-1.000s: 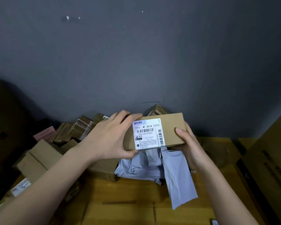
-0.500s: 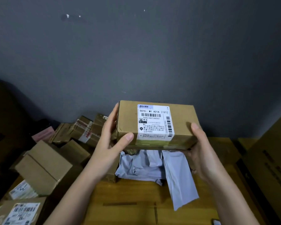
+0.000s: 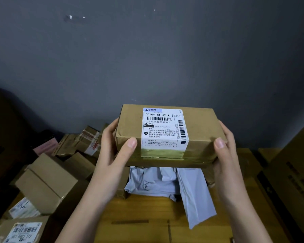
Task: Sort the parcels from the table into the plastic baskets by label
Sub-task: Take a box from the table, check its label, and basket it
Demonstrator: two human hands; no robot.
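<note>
The left thumb (image 3: 130,144) presses on the near left corner of the box's top, and the other left fingers (image 3: 111,128) curl round its left end; the right thumb (image 3: 219,142) lies on the near right corner, with the rest of that hand's fingers wrapped behind the right end, mostly hidden. So the left hand (image 3: 111,155) and right hand (image 3: 225,155) clamp the box (image 3: 200,127) between them, holding it up off the table (image 3: 147,213), top tilted toward the camera. A white label (image 3: 162,128) with barcodes and the line "501E- M1 A21A [TZ1]" covers the middle of the top, and shiny tape (image 3: 162,153) runs below it on the near face. Under the box a grey bag (image 3: 174,183) lies crumpled on the table. To the left sits a heap of parcels (image 3: 46,183), some with labels showing. A big carton (image 3: 295,172) stands at the right edge, and a dark wall (image 3: 147,58) rises behind.
</note>
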